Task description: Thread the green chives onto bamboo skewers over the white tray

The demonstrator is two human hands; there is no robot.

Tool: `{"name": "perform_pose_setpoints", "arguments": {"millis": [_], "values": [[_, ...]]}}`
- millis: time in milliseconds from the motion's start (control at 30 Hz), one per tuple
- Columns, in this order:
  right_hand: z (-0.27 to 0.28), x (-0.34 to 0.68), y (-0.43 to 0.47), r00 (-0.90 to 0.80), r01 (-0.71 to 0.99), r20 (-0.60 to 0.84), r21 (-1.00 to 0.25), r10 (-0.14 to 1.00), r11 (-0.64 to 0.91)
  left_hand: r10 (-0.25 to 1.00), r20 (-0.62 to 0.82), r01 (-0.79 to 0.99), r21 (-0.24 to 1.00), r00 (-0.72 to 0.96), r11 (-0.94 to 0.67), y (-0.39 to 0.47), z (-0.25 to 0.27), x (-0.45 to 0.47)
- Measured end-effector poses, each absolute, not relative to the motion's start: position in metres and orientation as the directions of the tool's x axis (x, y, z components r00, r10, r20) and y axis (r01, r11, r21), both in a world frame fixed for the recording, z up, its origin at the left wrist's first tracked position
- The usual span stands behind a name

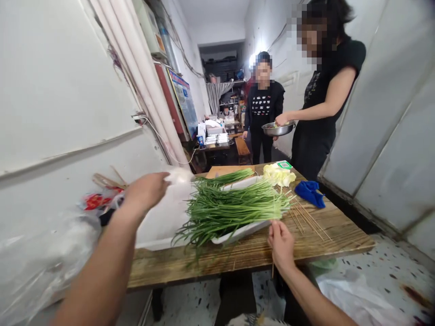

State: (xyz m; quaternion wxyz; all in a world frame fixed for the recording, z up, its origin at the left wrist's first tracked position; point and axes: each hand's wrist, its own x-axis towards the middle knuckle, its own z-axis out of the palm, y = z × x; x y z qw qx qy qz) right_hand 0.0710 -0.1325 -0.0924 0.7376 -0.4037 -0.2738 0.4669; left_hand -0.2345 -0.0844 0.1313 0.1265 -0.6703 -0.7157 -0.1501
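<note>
Long green garlic chives [234, 203] lie in a heap on a white tray [238, 232], their pale stem ends pointing right. My right hand [281, 244] is closed in a pinch on a thin wooden skewer [273, 269] beside those stem ends; the skewer hangs down past the table's front edge. Over the left end of the table, my left hand [147, 188] has its fingers curled together next to a blurred white plastic bag [181, 174]. What those fingers hold, if anything, is hidden. Several loose skewers [307, 215] lie right of the chives.
The wooden table [346, 237] also bears pale leafy vegetables [278, 174], a blue cloth [310, 194] and a white board [161, 222]. Clear plastic [50, 258] bulges at left. Behind the table, one person [326, 99] holds a metal bowl [279, 130]; another person [263, 106] stands nearby.
</note>
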Motion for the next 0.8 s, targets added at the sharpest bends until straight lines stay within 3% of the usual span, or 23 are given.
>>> {"name": "perform_pose_setpoints", "arguments": {"millis": [67,167,233,500,633,800], "values": [[-0.117,0.07,-0.141,0.405,-0.495,-0.005,-0.842,0.914,0.214,0.944,0.328,0.993,0.089,0.044,-0.077,-0.074,0.11,-0.174],[-0.125,0.071,-0.149,0.381,-0.501,0.001,-0.84,0.924,0.208,0.894,0.278,0.833,0.342,0.352,-0.434,-0.054,0.061,-0.083],[-0.122,0.073,-0.151,0.353,-0.478,0.016,-0.857,0.935,0.195,0.844,0.235,0.709,0.461,0.482,-0.534,-0.04,0.029,-0.04],[-0.113,0.086,-0.148,0.274,-0.366,0.027,-0.922,0.961,0.13,0.756,0.245,0.531,0.582,0.608,-0.616,-0.018,-0.019,-0.003],[-0.109,0.091,-0.147,0.268,-0.352,0.037,-0.927,0.963,0.134,0.804,0.296,0.496,0.662,0.515,-0.562,-0.024,-0.021,-0.002],[-0.099,0.095,-0.149,0.279,-0.332,0.016,-0.937,0.96,0.112,0.89,0.232,0.426,0.812,0.394,-0.4,-0.031,-0.025,-0.001]]}}
